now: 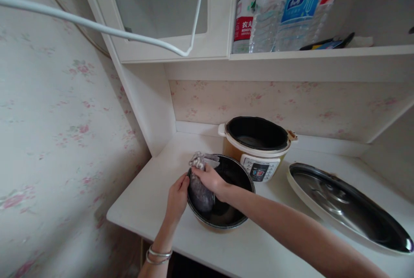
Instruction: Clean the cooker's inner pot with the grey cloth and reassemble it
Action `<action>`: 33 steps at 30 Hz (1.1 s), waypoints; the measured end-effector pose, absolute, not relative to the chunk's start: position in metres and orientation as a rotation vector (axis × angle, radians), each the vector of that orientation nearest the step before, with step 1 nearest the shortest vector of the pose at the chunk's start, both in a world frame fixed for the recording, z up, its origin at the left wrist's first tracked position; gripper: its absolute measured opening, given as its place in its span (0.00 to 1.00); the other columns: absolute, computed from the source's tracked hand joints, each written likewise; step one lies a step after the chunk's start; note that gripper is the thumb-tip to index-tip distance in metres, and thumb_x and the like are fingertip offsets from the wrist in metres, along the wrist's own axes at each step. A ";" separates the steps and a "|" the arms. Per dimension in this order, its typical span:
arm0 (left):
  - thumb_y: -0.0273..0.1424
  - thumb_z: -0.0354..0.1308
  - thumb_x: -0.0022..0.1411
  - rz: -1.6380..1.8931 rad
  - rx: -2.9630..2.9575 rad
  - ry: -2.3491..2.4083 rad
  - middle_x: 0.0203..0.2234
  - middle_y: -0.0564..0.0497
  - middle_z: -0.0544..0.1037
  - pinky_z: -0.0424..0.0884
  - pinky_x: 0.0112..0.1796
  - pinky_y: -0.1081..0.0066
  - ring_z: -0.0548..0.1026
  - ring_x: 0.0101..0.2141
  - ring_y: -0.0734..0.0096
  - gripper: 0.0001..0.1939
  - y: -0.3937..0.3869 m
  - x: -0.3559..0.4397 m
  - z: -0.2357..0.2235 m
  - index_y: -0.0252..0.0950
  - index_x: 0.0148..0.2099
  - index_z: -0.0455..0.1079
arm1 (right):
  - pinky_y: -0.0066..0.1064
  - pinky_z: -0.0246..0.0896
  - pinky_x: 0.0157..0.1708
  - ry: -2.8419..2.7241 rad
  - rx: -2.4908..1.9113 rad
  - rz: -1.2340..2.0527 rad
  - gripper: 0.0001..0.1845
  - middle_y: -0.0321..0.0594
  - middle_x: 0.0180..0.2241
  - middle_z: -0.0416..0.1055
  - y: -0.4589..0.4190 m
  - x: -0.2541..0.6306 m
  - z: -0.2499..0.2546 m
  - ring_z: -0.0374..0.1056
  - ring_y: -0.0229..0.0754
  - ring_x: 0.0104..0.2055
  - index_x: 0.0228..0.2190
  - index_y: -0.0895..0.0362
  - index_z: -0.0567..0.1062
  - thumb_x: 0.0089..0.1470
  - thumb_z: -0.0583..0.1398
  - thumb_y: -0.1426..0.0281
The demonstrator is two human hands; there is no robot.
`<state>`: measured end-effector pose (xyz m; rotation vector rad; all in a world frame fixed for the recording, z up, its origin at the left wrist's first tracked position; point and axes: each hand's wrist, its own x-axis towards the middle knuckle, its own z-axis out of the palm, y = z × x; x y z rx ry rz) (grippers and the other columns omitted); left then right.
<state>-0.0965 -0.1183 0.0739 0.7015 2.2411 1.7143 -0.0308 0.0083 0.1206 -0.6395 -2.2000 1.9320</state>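
A dark inner pot (234, 172) with a black rim sits on the white counter in front of the cooker. My left hand (179, 195), with bracelets on its wrist, pinches the pot's left rim. Inside the pot, my right hand (211, 181) is closed on a grey cloth (201, 195) and presses it against the left inner wall. The cloth's bunched, lighter fringe sticks up over the rim. My right fingers are partly hidden in its folds.
Behind the pot stands an electric pressure cooker (261, 163) without its lid. The lid (343, 204) lies underside up at the right. Plastic bottles (270, 14) stand on the shelf above. A white cable (145, 40) crosses the upper left. The counter (145, 200) ends near the floral wall.
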 end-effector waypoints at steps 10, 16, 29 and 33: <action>0.42 0.54 0.58 1.789 0.688 2.140 0.45 0.45 0.79 0.65 0.50 0.66 0.75 0.47 0.59 0.20 -0.118 -0.101 0.074 0.34 0.45 0.76 | 0.28 0.60 0.40 -3.200 0.070 1.502 0.23 0.36 0.38 0.74 0.032 0.045 0.160 0.69 0.43 0.41 0.43 0.54 0.75 0.47 0.62 0.56; 0.43 0.56 0.58 1.691 0.675 2.238 0.46 0.44 0.79 0.65 0.51 0.63 0.74 0.48 0.58 0.22 -0.117 -0.102 0.083 0.34 0.47 0.76 | 0.28 0.62 0.30 -3.719 0.023 1.233 0.21 0.37 0.32 0.75 0.072 0.054 0.171 0.71 0.43 0.35 0.36 0.57 0.79 0.41 0.63 0.57; 0.47 0.54 0.57 1.672 0.637 2.183 0.17 0.52 0.74 0.68 0.27 0.70 0.74 0.24 0.65 0.26 -0.119 -0.094 0.096 0.32 0.46 0.77 | 0.39 0.38 0.64 -3.087 0.707 0.080 0.16 0.43 0.47 0.74 0.093 -0.015 0.116 0.60 0.44 0.58 0.29 0.57 0.78 0.42 0.56 0.86; 0.46 0.52 0.58 1.654 0.665 2.216 0.20 0.50 0.77 0.70 0.32 0.67 0.76 0.29 0.62 0.25 -0.118 -0.096 0.092 0.33 0.45 0.77 | 0.38 0.37 0.64 -3.033 0.853 0.053 0.14 0.42 0.45 0.75 0.091 -0.023 0.117 0.61 0.43 0.56 0.27 0.56 0.77 0.45 0.56 0.84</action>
